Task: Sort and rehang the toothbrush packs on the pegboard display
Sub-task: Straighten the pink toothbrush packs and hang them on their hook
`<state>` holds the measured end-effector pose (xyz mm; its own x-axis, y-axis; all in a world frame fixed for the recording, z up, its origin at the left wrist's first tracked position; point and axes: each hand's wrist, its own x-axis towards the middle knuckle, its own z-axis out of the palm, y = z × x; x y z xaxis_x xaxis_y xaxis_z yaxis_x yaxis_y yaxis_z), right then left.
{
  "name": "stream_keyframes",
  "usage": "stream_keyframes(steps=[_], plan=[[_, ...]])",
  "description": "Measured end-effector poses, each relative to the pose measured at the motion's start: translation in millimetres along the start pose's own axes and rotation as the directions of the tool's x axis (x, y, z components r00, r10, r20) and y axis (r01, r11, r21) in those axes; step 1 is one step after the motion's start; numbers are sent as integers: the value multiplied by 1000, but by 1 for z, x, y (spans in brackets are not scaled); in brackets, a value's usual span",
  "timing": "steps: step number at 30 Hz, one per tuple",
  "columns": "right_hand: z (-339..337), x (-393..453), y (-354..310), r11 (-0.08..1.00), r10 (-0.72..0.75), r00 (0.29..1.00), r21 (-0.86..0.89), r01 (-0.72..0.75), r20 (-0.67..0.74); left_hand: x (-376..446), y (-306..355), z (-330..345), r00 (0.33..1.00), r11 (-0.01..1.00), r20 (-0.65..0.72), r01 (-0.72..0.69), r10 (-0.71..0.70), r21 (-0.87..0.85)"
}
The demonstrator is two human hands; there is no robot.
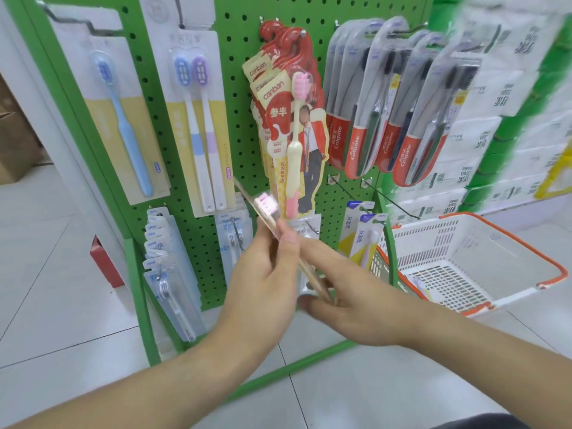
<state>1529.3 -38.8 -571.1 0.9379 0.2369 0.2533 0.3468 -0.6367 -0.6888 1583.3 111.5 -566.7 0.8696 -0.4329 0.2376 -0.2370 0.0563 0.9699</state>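
Your left hand [263, 274] pinches a toothbrush pack [269, 218] edge-on near its upper part, thumb curled over the front, while your right hand [346, 292] grips the pack's lower end at about 4 o'clock from the left. The pack is tilted, its pink-bristled head pointing toward 11 o'clock, held in front of the green pegboard [235, 72]. Directly above it, at 12 o'clock, hangs the red Canban pack stack [288, 119]; the Colgate packs [387, 103] hang at 2 o'clock. A white basket with orange handles [464, 258] sits on the floor at 3 o'clock.
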Motion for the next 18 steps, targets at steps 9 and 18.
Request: stream_keyframes(steps=[9,18], plan=[[-7,1,6,993,16,912,111,33,-409,4,22,-7,980,978,-79,-191,185,-85],[-20,17,6,993,-95,715,-12,120,-693,17,31,12,955,954,10,-297,297,40]])
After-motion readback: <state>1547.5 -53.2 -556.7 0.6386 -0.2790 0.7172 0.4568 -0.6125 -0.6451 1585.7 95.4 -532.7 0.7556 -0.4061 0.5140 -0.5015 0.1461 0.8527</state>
